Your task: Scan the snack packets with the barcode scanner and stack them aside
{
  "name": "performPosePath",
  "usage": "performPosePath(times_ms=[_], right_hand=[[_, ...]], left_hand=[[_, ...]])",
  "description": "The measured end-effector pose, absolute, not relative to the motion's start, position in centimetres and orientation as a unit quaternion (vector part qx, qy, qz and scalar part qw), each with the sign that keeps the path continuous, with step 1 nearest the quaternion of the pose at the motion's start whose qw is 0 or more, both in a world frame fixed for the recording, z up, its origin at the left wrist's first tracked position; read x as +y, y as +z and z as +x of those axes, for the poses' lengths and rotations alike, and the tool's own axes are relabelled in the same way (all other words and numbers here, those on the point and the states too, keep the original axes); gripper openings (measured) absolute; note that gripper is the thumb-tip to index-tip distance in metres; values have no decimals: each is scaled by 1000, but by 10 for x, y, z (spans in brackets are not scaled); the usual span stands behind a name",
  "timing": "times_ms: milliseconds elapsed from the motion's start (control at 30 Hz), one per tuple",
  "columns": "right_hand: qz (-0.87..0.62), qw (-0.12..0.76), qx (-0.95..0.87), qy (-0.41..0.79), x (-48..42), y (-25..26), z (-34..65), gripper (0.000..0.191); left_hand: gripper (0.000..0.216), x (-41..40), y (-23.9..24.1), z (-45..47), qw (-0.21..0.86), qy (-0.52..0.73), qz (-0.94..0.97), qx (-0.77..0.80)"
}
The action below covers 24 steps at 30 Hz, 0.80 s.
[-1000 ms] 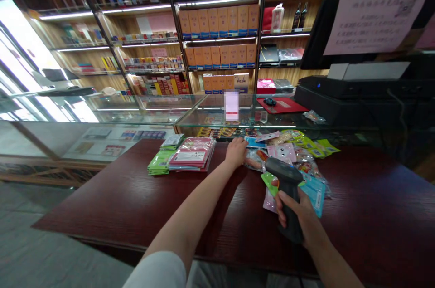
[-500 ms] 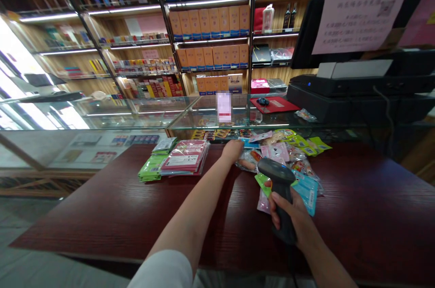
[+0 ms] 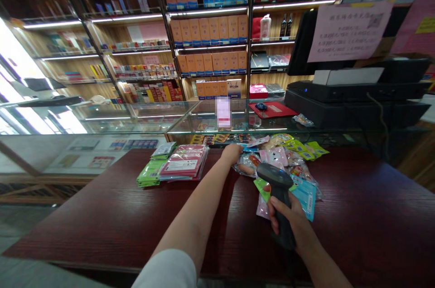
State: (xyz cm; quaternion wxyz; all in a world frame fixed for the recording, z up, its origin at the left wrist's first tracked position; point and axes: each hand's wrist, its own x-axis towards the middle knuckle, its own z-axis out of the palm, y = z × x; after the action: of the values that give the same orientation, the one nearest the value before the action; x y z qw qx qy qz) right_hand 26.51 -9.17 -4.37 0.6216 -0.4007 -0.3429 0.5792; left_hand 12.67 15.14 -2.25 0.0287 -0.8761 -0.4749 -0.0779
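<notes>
Scanner (image 3: 279,190) in closed right hand (image 3: 296,219), left hand (image 3: 232,154) at blue packet (image 3: 248,148), its grip unclear

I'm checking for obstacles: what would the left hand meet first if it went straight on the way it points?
The left hand would probably meet the blue packet just ahead; whether they touch now is hard to tell.

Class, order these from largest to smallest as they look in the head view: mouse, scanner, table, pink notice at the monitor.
1. Table
2. Pink notice
3. Scanner, nearer than the notice, partly covered by the right hand
4. Mouse
</notes>
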Motion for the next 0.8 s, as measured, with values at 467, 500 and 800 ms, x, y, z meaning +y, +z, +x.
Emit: performPosePath(times_ms=[467, 500, 800], right_hand=[[-389, 624, -350, 581, -97, -34, 265, 50], [-387, 622, -353, 582, -98, -34, 265, 50], [-408, 579, -387, 591, -102, -34, 264, 54]], left_hand=[[27, 82, -23, 72, -68, -350, -790, -499], [24, 76, -28, 71, -129, -407, -750, -506], [25, 59, -69, 79, -470, -651, -426, -417]])
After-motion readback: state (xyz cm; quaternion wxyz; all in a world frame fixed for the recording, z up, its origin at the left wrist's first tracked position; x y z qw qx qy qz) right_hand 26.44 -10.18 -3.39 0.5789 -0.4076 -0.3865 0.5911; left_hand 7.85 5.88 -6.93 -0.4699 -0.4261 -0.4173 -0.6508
